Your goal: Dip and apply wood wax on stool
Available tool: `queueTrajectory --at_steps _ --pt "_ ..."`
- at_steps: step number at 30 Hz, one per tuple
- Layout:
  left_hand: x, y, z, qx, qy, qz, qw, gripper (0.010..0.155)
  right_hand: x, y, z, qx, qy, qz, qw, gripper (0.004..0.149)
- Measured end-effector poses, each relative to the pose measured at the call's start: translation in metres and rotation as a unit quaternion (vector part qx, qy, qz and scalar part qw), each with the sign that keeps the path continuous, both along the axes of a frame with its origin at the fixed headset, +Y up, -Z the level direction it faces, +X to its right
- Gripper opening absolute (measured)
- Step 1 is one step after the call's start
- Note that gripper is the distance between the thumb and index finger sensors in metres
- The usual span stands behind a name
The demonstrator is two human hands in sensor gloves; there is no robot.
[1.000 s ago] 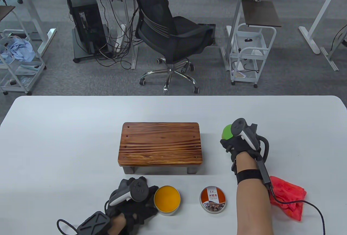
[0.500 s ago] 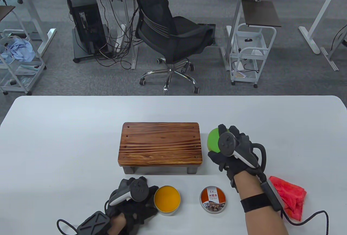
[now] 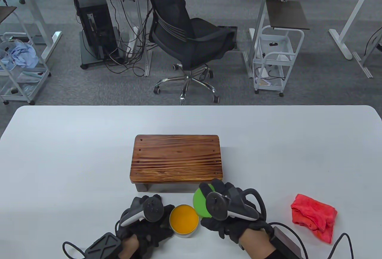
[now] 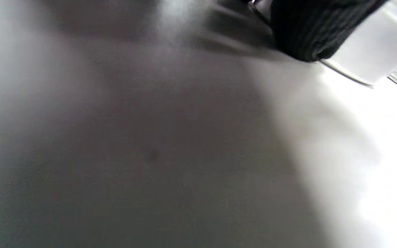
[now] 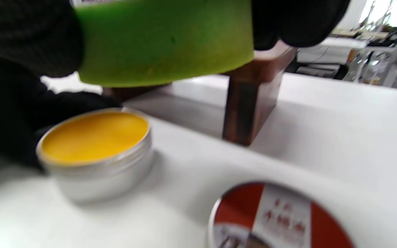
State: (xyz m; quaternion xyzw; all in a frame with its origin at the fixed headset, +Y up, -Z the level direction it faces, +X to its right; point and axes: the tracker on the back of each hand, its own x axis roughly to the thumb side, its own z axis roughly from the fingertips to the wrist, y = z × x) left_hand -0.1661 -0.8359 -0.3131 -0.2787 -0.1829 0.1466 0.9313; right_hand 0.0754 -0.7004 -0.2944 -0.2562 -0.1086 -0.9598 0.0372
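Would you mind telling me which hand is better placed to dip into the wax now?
The right hand. It holds the green sponge just above the open wax tin, beside its rim. The left hand carries no sponge and rests against the tin, steadying it.

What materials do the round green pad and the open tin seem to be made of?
Green pad: probably foam sponge, with a matte, slightly pitted surface.
Open tin: apparently brushed aluminium, with a dull silvery wall and a thin rolled rim; it holds smooth orange-yellow wax.
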Motion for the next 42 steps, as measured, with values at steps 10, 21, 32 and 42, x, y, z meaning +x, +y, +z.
queueTrajectory --at_steps 10,21,32,42 --pt "0.0 0.0 0.0 -0.001 0.0 0.0 1.0 0.057 -0.04 -0.032 0.001 -0.038 0.052 0.07 0.995 0.101" --pt "0.0 0.0 -0.001 -0.001 -0.001 -0.001 1.0 0.057 -0.063 -0.038 -0.003 -0.048 0.059 0.123 0.99 0.092" --pt "0.0 0.0 -0.001 -0.001 -0.001 -0.001 1.0 0.056 -0.075 -0.042 -0.007 -0.049 0.058 0.099 0.992 0.086" --pt "0.0 0.0 -0.001 -0.001 -0.001 -0.001 1.0 0.055 -0.066 -0.05 -0.01 -0.065 0.051 0.011 0.997 0.092"
